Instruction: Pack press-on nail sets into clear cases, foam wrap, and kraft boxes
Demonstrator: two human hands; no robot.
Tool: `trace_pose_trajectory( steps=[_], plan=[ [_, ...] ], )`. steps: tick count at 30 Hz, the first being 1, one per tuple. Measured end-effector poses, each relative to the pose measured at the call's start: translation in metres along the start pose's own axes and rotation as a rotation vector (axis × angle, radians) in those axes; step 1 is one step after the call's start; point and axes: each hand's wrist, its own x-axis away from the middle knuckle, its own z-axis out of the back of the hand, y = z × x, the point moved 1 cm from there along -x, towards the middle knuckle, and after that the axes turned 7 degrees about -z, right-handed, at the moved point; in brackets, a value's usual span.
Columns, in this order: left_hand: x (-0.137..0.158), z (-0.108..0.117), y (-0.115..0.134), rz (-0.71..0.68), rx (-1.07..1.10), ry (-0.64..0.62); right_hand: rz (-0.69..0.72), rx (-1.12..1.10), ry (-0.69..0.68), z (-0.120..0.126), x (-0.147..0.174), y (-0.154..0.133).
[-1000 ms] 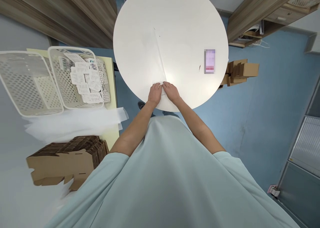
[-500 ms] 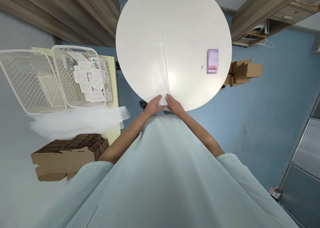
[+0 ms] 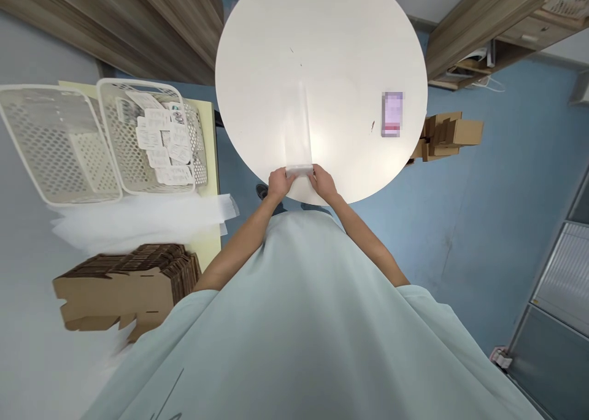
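Note:
A strip of translucent white wrapping sheet (image 3: 297, 122) lies lengthwise on the round white table (image 3: 340, 52). Its near end is folded or rolled into a short bundle close to the table's front edge. My left hand (image 3: 280, 182) grips the left end of that bundle, fingers closed on it. At the right end, my right hand (image 3: 323, 181) is closed on the same sheet. Whether anything is wrapped inside cannot be made out.
A pixelated purple item (image 3: 392, 114) lies on the table's right. To the left, a side table (image 3: 209, 162) carries a white basket (image 3: 147, 138) of small white packets, an open basket (image 3: 50, 147), white sheets (image 3: 151, 217) and flattened cardboard boxes (image 3: 119, 288). Brown boxes (image 3: 453, 132) sit right.
Both hands have moved slightly away from my body, turning the near end of the sheet over into a roll. Earlier they pressed it flatter at the table edge.

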Motion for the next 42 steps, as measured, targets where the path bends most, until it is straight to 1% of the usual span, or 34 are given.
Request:
trace_pose_trajectory(
  steps=[2, 5, 11, 13, 14, 16, 18, 20, 22, 24, 26, 28, 31, 34, 37, 39, 42],
  plan=[
    [-0.006, 0.002, 0.004, 0.071, -0.02, -0.01, -0.02, -0.014, 0.018, -0.001, -0.008, 0.0],
    [-0.013, 0.004, 0.007, 0.119, -0.027, -0.037, -0.044, -0.031, 0.052, -0.004, -0.017, 0.0],
    [-0.012, 0.003, 0.011, 0.119, -0.047, -0.058, -0.137, -0.024, 0.127, -0.009, -0.022, -0.005],
    [-0.009, 0.0, 0.012, 0.121, -0.047, -0.029, -0.145, 0.018, 0.144, -0.009, -0.023, -0.008],
    [-0.007, -0.001, 0.013, 0.12, -0.052, 0.009, -0.129, 0.051, 0.161, -0.009, -0.024, -0.011],
    [-0.006, -0.004, 0.015, 0.077, -0.076, 0.105, -0.049, 0.125, 0.199, -0.01, -0.026, -0.016],
    [-0.009, -0.007, 0.016, -0.05, -0.105, 0.157, 0.081, 0.191, 0.2, -0.01, -0.028, -0.021],
    [-0.015, -0.011, 0.016, -0.216, -0.115, 0.113, 0.198, 0.235, 0.139, -0.011, -0.031, -0.023],
    [-0.021, -0.014, 0.014, -0.327, -0.1, 0.03, 0.265, 0.271, 0.063, -0.012, -0.033, -0.022],
    [-0.026, -0.016, 0.01, -0.368, -0.09, -0.023, 0.298, 0.308, 0.021, -0.012, -0.032, -0.018],
    [-0.024, -0.018, 0.004, -0.405, -0.102, -0.04, 0.319, 0.336, 0.009, -0.012, -0.029, -0.013],
    [-0.016, -0.019, -0.003, -0.462, -0.134, -0.053, 0.331, 0.345, 0.006, -0.014, -0.021, -0.006],
    [0.006, -0.021, -0.013, -0.547, -0.19, -0.109, 0.342, 0.35, -0.005, -0.022, -0.001, 0.004],
    [0.028, -0.023, -0.022, -0.588, -0.244, -0.193, 0.371, 0.381, -0.045, -0.033, 0.022, 0.014],
    [0.041, -0.021, -0.025, -0.579, -0.271, -0.249, 0.393, 0.392, -0.074, -0.038, 0.038, 0.021],
    [0.043, -0.016, -0.024, -0.557, -0.259, -0.244, 0.4, 0.373, -0.082, -0.036, 0.04, 0.023],
    [0.037, -0.005, -0.018, -0.483, -0.204, -0.215, 0.392, 0.311, -0.076, -0.029, 0.033, 0.022]
  ],
)
